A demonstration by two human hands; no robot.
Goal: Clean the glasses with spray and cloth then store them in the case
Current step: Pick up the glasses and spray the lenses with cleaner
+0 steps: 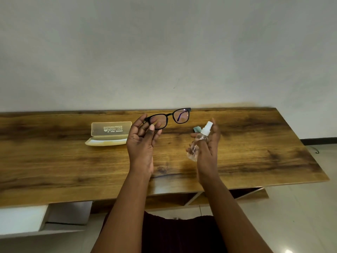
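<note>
The bench (pixel 73 161) is honey-brown wood with dark streaked grain. The glasses (pixel 168 116) in the left hand (pixel 141 141) have black frames. Left of that hand, the case (pixel 109 133) is translucent pale yellow with white lettering. The spray bottle (pixel 197 141) in the right hand (pixel 208 143) is clear with a white nozzle; beyond it sits something teal (pixel 197 129).

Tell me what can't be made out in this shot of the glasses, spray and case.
Head view, all of it:
- Cloth: mostly hidden behind the right hand and spray bottle.
- Left lens of the glasses: partly covered by the left hand.
- Print on the case lid: too small to read.
- Liquid level in the bottle: unclear.
</note>
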